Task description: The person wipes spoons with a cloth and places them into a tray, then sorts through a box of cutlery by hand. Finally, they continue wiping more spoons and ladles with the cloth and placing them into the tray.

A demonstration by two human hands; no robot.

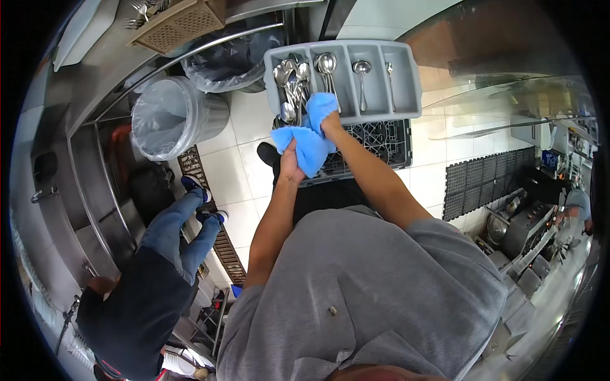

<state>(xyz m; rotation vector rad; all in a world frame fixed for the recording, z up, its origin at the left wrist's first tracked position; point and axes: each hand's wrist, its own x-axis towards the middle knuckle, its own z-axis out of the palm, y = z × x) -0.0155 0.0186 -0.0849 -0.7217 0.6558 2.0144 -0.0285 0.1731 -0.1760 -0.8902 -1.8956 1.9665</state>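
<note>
A blue cloth point(304, 147) is bunched between my two hands at the near edge of a grey cutlery tray point(410, 79). My left hand point(291, 166) is closed around its lower part. My right hand point(330, 123) grips the upper part, beside the tray's front wall. Whether a utensil is wrapped inside the cloth is hidden. A heap of spoons point(292, 82) fills the leftmost compartment, and several more spoons point(326, 65) lie in the one beside it. Farther right are a single large round spoon point(361, 82) and a slim small utensil point(391, 86).
Under the tray stands a dark dish rack point(387, 143). Lined bins point(175, 117) stand to the left, below a counter with a tan basket point(181, 25). Another person point(143, 298) works at the left sink. A black mat point(486, 181) lies on the floor at right.
</note>
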